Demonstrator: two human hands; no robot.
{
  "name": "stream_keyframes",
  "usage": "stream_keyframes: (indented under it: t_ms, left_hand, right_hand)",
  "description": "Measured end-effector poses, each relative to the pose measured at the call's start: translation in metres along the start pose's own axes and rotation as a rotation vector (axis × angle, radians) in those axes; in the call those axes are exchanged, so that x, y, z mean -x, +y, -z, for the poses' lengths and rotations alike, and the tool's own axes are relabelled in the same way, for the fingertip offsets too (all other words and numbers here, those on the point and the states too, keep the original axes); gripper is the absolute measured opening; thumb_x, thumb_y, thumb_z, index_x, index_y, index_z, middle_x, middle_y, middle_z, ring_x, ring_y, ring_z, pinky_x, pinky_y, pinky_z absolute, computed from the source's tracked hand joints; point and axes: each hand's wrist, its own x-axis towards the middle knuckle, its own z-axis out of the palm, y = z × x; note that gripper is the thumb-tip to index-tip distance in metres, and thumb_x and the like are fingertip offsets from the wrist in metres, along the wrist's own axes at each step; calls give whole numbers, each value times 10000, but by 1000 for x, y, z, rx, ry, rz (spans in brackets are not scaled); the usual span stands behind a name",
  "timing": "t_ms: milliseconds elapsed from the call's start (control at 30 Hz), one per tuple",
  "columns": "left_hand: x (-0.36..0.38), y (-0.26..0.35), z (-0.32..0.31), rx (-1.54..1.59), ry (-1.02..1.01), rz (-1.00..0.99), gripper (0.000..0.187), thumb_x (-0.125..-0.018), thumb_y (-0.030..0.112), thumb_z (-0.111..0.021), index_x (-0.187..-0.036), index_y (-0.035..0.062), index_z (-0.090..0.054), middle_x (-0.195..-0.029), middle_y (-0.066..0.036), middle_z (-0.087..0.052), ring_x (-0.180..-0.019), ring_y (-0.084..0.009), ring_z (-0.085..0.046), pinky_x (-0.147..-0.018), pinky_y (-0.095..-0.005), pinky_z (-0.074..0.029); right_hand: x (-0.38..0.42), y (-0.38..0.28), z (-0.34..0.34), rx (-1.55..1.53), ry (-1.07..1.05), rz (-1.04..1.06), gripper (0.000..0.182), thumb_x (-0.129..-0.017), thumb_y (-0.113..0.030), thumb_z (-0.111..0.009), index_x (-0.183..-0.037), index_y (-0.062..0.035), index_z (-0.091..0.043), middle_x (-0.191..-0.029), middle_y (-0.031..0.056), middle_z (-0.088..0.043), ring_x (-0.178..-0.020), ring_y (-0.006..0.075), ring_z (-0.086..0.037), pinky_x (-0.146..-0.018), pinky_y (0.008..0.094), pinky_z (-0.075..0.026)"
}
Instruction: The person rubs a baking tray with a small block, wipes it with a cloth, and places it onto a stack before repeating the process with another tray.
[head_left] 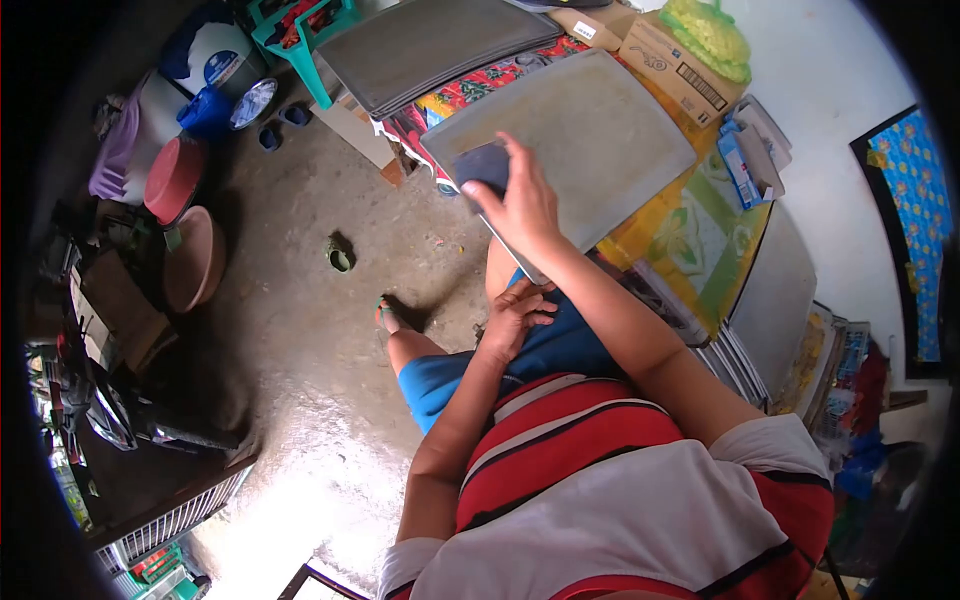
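A flat grey metal tray [610, 130] with a paler rim lies tilted at the table's edge, its near corner reaching over my lap. On its left side my right hand [525, 195] grips a dark grey flat pad [484, 168], thumb on one side and fingers on the other. The pad rests against the tray's surface. Below, my left hand [517, 318] is at the tray's near corner, fingers curled at the edge; its grip is partly hidden.
A stack of dark trays [430, 50] sits at the table's far end. A cardboard box [675, 70] and a blue-and-white carton [738, 165] stand along the wall side. Basins [195, 260], a green chair [322, 75] and a loose clog [340, 254] are on the floor.
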Motion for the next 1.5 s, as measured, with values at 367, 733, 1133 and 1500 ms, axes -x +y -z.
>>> stream_keyframes:
  t_ms: [367,733,1133,1500]
  left_hand:
    - [4,8,-1,25,6,25,417,-879,-23,-522,-1295,-17,-491,-1265,-178,-588,-923,-221,-675,-717,-307,-577]
    - [7,12,-4,85,-61,23,486,-908,81,-538,-1383,78,-435,-1393,-98,-516,-1023,-208,-631,-740,-338,-555]
    - [7,19,-11,8,-2,17,472,-889,-4,-539,-1356,29,-476,-1379,-120,-526,-965,-204,-655,-655,-307,-573]
    - [-1,3,4,122,-62,7,513,-867,-33,-542,-1368,30,-451,-1288,-128,-567,-995,-220,-652,-668,-312,-597]
  right_hand:
    - [-1,78,60,123,-27,-291,872,-781,-384,-775,-1429,-16,-323,-1308,266,-513,-1180,398,-546,-964,426,-457]
    - [9,165,98,404,-318,-577,1070,-643,-415,-857,-1437,10,-279,-1371,225,-493,-1230,367,-530,-1000,436,-448]
    - [36,93,44,356,-426,-447,1082,-674,-472,-823,-1457,17,-259,-1380,239,-459,-1234,369,-518,-991,442,-459]
    - [36,41,-5,284,-483,-261,975,-734,-396,-799,-1467,-39,-264,-1384,230,-464,-1242,379,-510,-980,432,-462]
